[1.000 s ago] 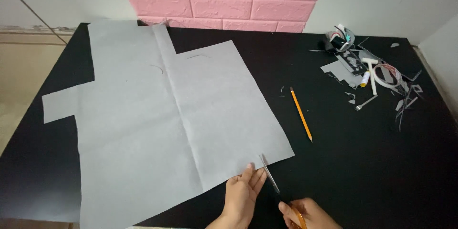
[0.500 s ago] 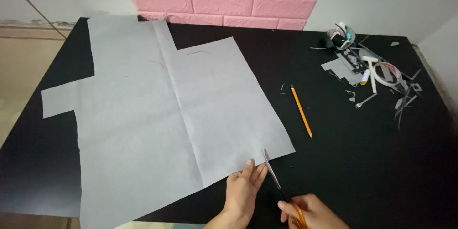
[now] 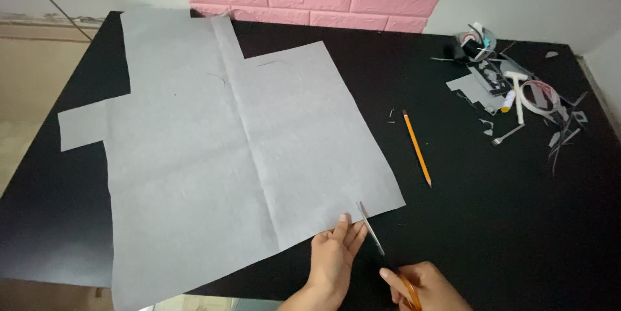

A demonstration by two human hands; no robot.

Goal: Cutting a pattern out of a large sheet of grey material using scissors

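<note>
Scissors (image 3: 372, 228) gripped in right hand (image 3: 424, 285), blades at grey paper sheet (image 3: 226, 149) edge; left hand (image 3: 333, 256) fingers flat, extended, pressing sheet.

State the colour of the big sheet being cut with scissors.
Light grey, plain; the sheet shows best in the head view.

The scissors (image 3: 371, 228) have moved a little further into the near edge of the grey sheet (image 3: 226, 155), so the blades now reach past the edge onto it. The left hand (image 3: 333, 259) has slid a bit closer to the blades. The right hand (image 3: 424, 288) has come up with the handles.
</note>
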